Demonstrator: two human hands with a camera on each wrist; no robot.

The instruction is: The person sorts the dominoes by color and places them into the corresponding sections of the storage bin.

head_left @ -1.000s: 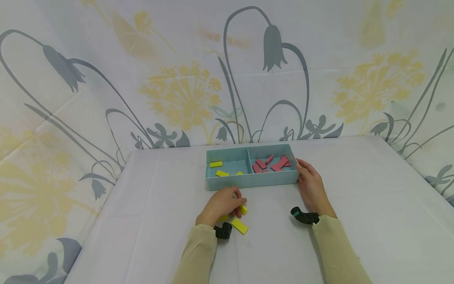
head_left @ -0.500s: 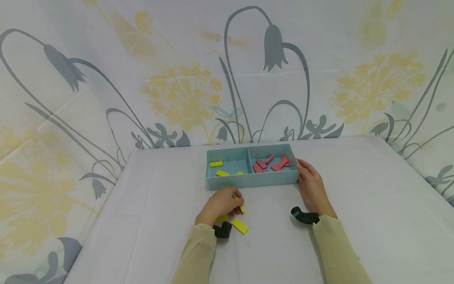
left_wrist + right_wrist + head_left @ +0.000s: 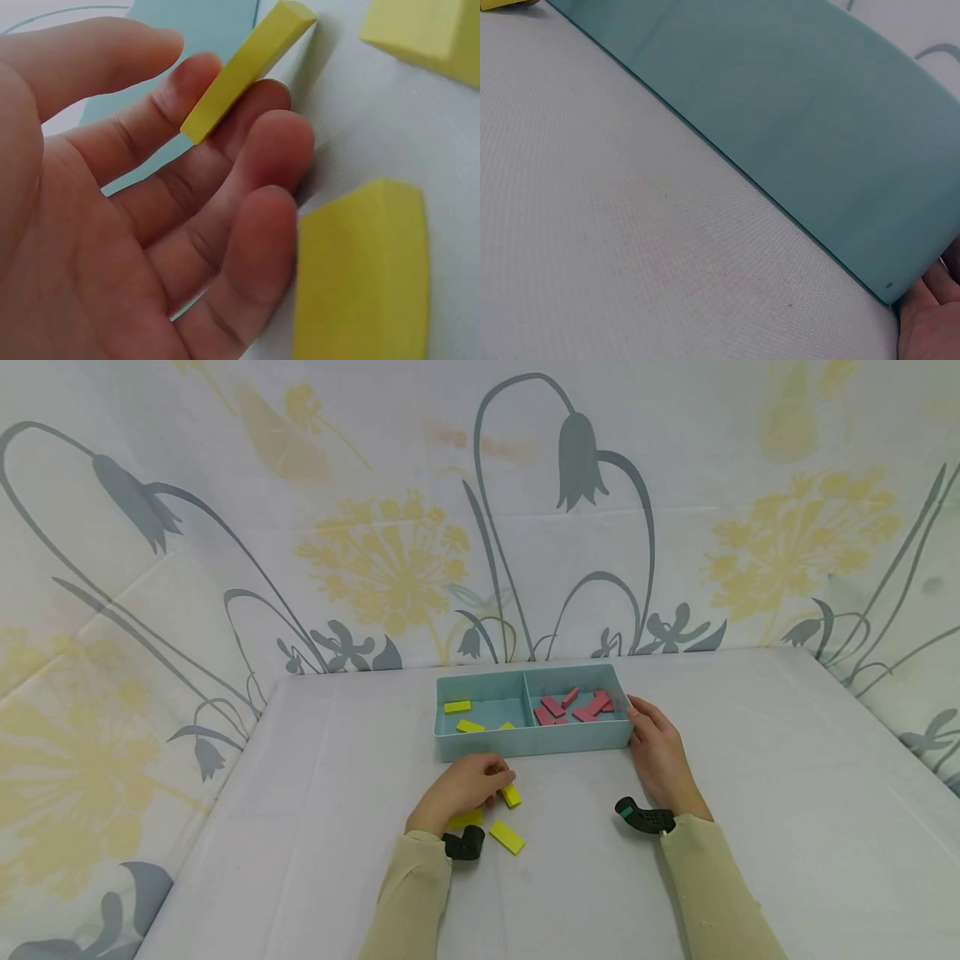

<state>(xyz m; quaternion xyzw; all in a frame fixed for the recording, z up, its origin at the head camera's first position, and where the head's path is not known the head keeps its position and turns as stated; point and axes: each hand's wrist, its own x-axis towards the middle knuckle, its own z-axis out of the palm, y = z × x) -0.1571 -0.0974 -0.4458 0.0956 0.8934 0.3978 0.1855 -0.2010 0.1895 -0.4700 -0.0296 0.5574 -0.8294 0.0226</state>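
My left hand is just in front of a pale blue two-part box. Its curled fingers hold a slim yellow block, which lies against the index and middle fingertips in the left wrist view; the thumb tip appears apart from it there. Two more yellow blocks rest on the cloth, one to the right of the wrist and one partly under the hand. My right hand touches the right end of the box, its fingers lying along the end wall; they are mostly hidden in the right wrist view.
Several pink blocks lie in the right compartment. A few yellow blocks are in the left one. A divider separates them. White cloth covers the table, and a flower-patterned curtain stands behind.
The left hand has shifted slightly left, and the yellow block at its fingertips has turned so its broad face shows. The right hand and the box have stayed put.
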